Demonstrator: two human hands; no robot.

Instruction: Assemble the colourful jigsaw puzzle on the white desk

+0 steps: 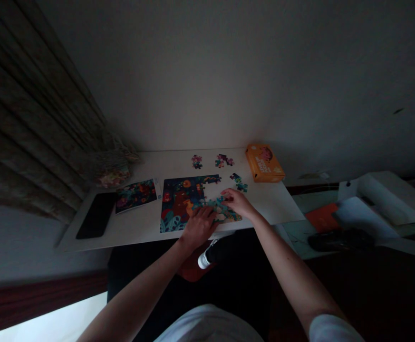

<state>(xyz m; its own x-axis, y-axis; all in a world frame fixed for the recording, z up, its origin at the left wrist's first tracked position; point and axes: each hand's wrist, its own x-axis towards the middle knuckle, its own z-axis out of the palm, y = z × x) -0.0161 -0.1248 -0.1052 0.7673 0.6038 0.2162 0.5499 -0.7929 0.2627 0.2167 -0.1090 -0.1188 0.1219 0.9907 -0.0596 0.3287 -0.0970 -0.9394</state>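
A partly assembled jigsaw puzzle (177,194) with a dark, colourful picture lies on the white table. A gap shows white in its upper right part. My left hand (200,223) rests flat on the puzzle's lower middle, fingers stretched out. Over the right side, at the edge of the gap, my right hand (238,203) has thumb and fingertips drawn together on what looks like a small puzzle piece, mostly hidden by the fingers. Loose puzzle pieces (238,182) lie just beyond this hand. Further back are more pink and teal pieces (196,162) and another small cluster (224,160).
An orange box (264,164) stands at the table's back right. Left of the puzzle lie a printed picture sheet (136,194) and a black phone-like slab (96,216). A wrapped bouquet (110,175) sits by the curtain (32,95). A white open box (389,199) is at right.
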